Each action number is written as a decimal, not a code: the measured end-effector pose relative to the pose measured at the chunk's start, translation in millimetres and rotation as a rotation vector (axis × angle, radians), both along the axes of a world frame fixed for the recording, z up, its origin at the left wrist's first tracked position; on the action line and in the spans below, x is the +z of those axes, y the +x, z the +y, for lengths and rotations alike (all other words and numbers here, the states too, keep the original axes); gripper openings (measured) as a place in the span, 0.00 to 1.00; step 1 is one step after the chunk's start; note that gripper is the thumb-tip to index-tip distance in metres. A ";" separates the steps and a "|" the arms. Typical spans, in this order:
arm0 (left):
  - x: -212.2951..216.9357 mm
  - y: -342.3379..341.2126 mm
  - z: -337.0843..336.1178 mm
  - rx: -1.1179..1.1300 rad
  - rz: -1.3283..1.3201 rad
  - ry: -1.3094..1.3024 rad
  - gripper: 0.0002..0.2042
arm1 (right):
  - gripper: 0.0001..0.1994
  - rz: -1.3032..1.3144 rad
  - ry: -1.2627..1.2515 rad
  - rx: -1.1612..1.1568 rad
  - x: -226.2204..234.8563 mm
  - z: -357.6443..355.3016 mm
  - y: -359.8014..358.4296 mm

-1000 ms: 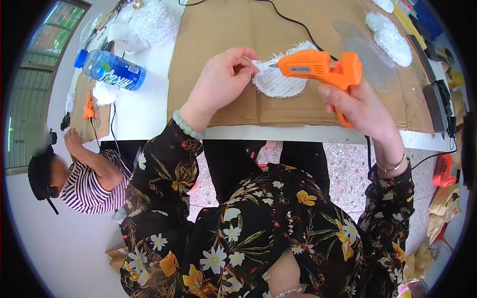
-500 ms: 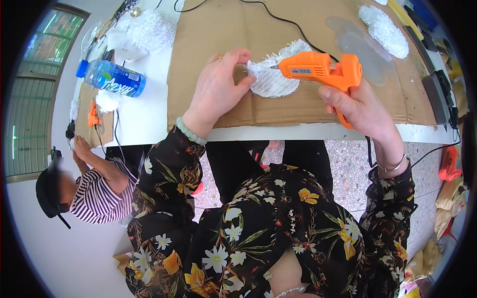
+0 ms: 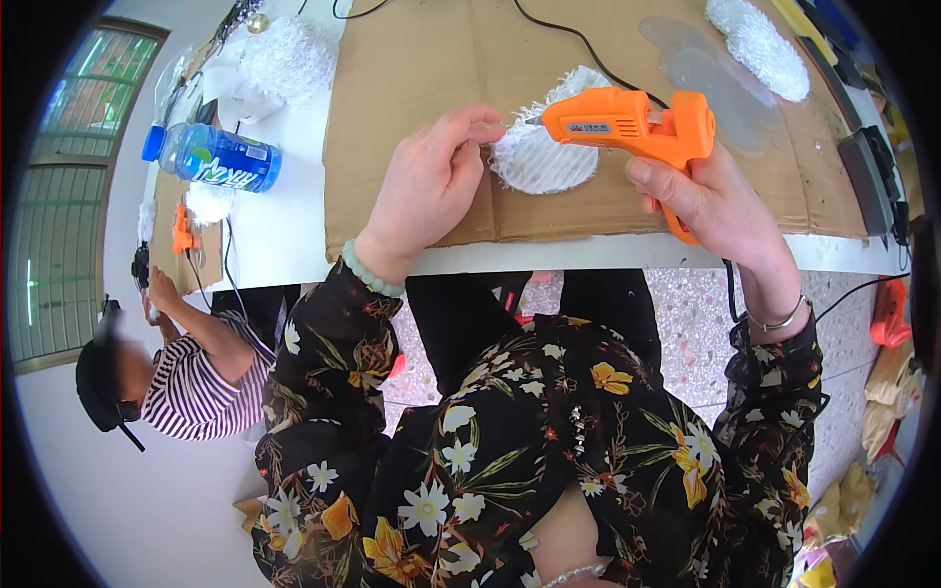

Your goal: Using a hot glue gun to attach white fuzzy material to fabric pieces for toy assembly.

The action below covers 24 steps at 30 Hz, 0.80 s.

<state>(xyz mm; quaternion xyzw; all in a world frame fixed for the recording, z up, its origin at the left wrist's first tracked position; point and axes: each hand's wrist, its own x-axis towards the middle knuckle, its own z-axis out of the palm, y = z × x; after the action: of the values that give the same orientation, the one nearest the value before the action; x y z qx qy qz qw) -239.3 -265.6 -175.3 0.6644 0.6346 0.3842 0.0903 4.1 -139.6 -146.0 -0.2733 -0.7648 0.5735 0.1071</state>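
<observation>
My right hand [image 3: 711, 206] grips an orange glue gun [image 3: 627, 122] by its handle, nozzle pointing left. Under the nozzle, on brown cardboard [image 3: 412, 59], lies a rounded white fabric piece [image 3: 549, 162] with ribbed lines and a shaggy, tinsel-like edge. At that piece's left edge is my left hand [image 3: 431, 186], its thumb and fingers curled together in a pinch. Whatever sits between those fingertips is too small to make out. The gun's body covers part of the white piece's upper right side.
A blue-labelled plastic bottle [image 3: 221, 159] lies left of the cardboard, near a fluffy white pile [image 3: 289, 61]. Another shaggy white piece [image 3: 757, 49] is at the far right, beside a dark box [image 3: 867, 176]. A black cable [image 3: 578, 39] crosses the cardboard. A person in stripes [image 3: 211, 372] works at left.
My left fingers have come off the white piece's raised left edge, which now lies flatter, and have curled closer together. The glue gun has shifted slightly up and left.
</observation>
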 end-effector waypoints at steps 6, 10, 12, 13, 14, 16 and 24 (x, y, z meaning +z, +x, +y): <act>2.5 5.9 -0.8 -0.115 0.502 0.070 0.16 | 0.17 -0.060 0.025 0.015 -1.5 2.2 5.1; 8.4 6.8 -1.1 -0.100 0.517 0.055 0.18 | 0.17 0.063 -0.023 -0.038 -0.7 0.9 13.4; 11.2 4.8 -7.0 -0.077 0.447 0.017 0.19 | 0.18 0.084 -0.045 -0.032 0.3 3.1 17.9; 11.3 5.1 -8.9 -0.054 0.375 -0.020 0.20 | 0.18 0.083 -0.045 -0.033 0.6 2.6 19.5; 10.0 6.2 -9.3 -0.055 0.374 -0.021 0.20 | 0.18 0.091 -0.033 -0.042 0.9 1.1 21.4; 6.7 7.3 -10.4 -0.049 0.329 0.091 0.19 | 0.18 0.098 -0.022 -0.051 0.9 0.0 22.5; 5.7 -6.1 -0.7 -0.126 0.390 0.024 0.16 | 0.19 0.128 -0.128 -0.089 1.4 -12.0 8.5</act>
<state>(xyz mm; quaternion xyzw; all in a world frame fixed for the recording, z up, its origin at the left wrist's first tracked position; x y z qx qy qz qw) -245.4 -266.3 -169.6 0.7657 0.5926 0.2494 -0.0186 12.6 -151.6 -144.6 -0.2762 -0.7053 0.6322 0.1633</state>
